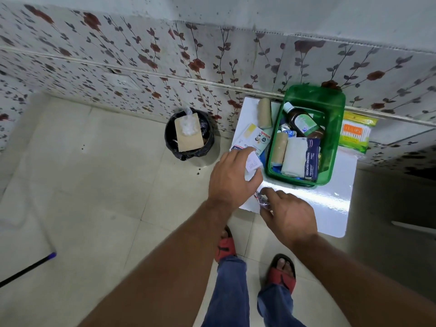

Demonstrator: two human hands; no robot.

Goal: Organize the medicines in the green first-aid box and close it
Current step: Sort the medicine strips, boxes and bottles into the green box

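The green first-aid box stands open on a white table, its lid up against the wall. Inside lie a brown bottle, a bandage roll, a white pad and a blue dressings carton. Left of the box, another bandage roll and flat medicine packets rest on the table. My left hand pinches a small white paper slip over those packets. My right hand holds a crinkled foil strip at the table's front left edge.
A pack of cotton buds lies right of the box by the flowered wall. A black waste bin with cardboard and plastic stands on the tiled floor left of the table. A dark stick lies at lower left. My sandalled feet are below.
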